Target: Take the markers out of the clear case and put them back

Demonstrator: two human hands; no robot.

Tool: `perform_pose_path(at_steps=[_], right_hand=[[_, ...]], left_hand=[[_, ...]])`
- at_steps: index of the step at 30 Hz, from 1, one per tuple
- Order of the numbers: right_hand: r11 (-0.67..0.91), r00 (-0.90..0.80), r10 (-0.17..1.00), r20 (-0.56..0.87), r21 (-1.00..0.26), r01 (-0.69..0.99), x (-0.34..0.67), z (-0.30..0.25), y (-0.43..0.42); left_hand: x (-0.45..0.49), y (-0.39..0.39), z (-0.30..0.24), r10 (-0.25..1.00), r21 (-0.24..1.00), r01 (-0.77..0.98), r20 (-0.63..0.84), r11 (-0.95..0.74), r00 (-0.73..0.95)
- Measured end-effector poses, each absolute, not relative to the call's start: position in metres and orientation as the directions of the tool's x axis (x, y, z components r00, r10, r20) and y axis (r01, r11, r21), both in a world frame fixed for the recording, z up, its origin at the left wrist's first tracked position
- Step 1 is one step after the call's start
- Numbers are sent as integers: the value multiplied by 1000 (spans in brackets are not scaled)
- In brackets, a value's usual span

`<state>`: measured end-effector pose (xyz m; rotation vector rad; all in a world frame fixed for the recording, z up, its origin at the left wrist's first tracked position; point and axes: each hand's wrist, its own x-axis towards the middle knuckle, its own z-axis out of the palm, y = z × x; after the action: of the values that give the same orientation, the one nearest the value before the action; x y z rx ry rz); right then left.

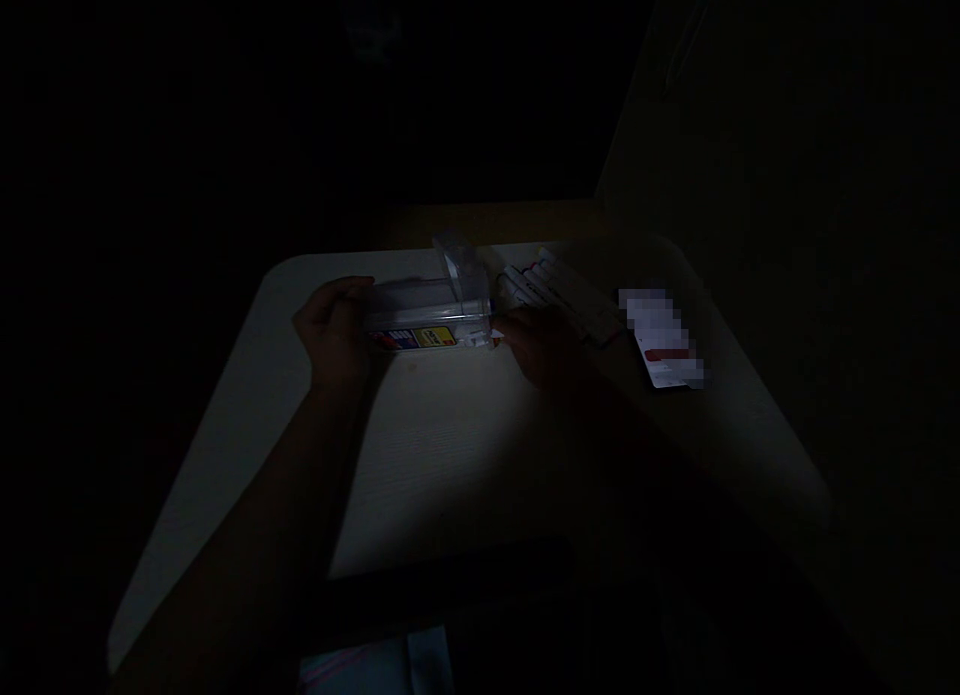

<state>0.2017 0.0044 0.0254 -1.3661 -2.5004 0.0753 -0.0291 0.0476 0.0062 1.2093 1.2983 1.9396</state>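
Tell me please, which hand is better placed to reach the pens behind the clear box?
Probably the right hand, next to the pens at the right end of the box. The left hand is at the other end.

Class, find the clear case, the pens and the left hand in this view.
clear case (427, 305), head view, front wall
pens (529, 287), head view, white barrels
left hand (334, 333), head view, back of hand

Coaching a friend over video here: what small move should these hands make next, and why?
Probably fold down the raised lid of the clear plastic box with the right hand, which sits at the box's right end. The left hand holds the left end steady and the lid stands open, so this seems the smallest useful move.
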Motion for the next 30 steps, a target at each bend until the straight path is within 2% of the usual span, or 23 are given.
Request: perform_pose_path(at_steps=[4, 8, 13, 19, 25, 30], right_hand=[[514, -486, 853, 190, -150, 844, 214, 32, 6], [397, -374, 910, 180, -108, 912, 240, 40, 9], [227, -175, 948, 265, -178, 958, 267, 41, 13], [51, 14, 960, 279, -222, 974, 259, 32, 15], [97, -48, 952, 302, -150, 984, 257, 24, 22], [63, -19, 950, 313, -132, 989, 252, 21, 22]], left_hand=[[-33, 51, 2, 788, 903, 94, 413, -419, -457], [-36, 51, 0, 793, 905, 126, 417, -406, -445], [-36, 49, 3, 795, 908, 108, 409, -406, -449], [-39, 52, 1, 807, 915, 91, 392, -394, -442], [-38, 50, 2, 804, 909, 112, 409, -402, -432], [-39, 51, 1, 821, 919, 74, 380, -387, -425]])
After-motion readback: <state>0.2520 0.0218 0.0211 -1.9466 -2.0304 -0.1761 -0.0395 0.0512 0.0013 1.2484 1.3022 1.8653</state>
